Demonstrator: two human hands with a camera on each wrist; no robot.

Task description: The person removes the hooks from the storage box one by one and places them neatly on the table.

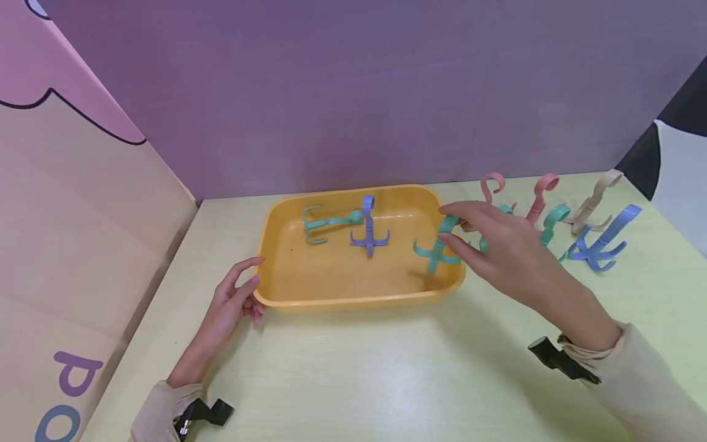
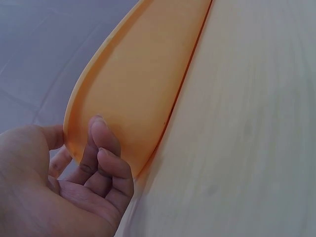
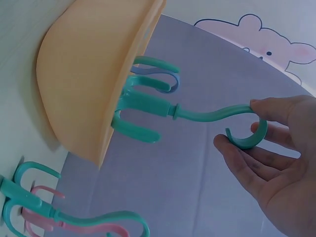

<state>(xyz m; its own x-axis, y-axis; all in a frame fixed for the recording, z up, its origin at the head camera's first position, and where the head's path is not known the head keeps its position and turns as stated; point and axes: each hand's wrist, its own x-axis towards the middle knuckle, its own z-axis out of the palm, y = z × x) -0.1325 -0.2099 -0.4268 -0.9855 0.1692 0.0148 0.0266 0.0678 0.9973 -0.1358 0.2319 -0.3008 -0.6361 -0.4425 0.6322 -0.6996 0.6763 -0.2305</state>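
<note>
At the tray's right end my right hand (image 1: 505, 248) holds a teal claw hook (image 1: 434, 256) by its curved top, between thumb and fingers. Its prongs hang down just inside the rim; whether they touch the floor of the tray I cannot tell. My left hand (image 1: 229, 294) touches the front left corner of the yellow tray (image 1: 353, 302) with its fingertips; in the left wrist view no finger wraps over the rim. Inside the tray a blue claw hook (image 1: 369, 230) stands upright, and another teal hook (image 1: 331, 221) lies on its side.
Right of the tray stand more claw hooks: a pink one (image 1: 538, 199), a beige one (image 1: 593, 199), a blue one (image 1: 604, 242) and a teal one (image 1: 552, 222), some partly behind my right hand. A purple panel (image 1: 353, 110) closes off the table's back, and a printed panel (image 1: 83, 245) the left.
</note>
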